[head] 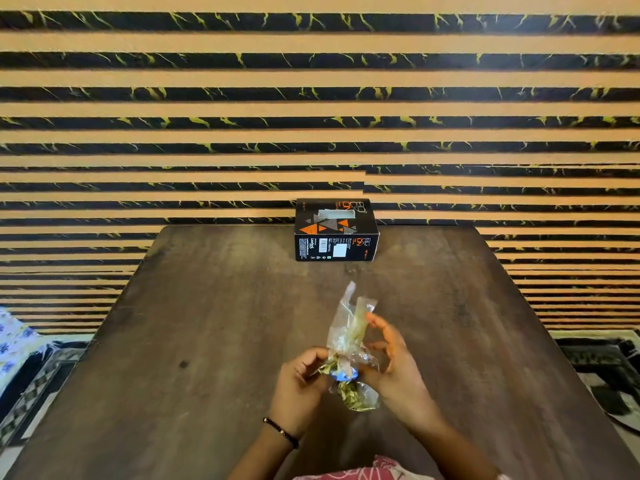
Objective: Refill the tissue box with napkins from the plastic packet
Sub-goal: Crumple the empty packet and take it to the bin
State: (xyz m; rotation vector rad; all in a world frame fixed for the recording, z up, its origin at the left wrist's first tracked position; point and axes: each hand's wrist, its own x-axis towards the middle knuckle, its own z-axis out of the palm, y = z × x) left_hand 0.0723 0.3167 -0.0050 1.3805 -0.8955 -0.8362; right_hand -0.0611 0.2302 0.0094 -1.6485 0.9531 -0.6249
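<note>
A black tissue box (335, 230) with orange and grey triangles stands at the far edge of the dark wooden table (207, 323), its top slot showing a pale opening. A crumpled clear plastic packet (349, 341) is held upright above the near middle of the table. My left hand (299, 386) pinches the packet's bunched lower part. My right hand (394, 362) grips it from the right, fingers partly spread along its side. The lower end shows greenish-gold and bluish crinkled material inside; I cannot make out napkins.
A wall of orange and black marbled stripes rises behind the table. A floral cloth (14, 344) lies at the left, and a patterned floor or rug (602, 368) shows at the right. A dark bracelet (280, 432) circles my left wrist.
</note>
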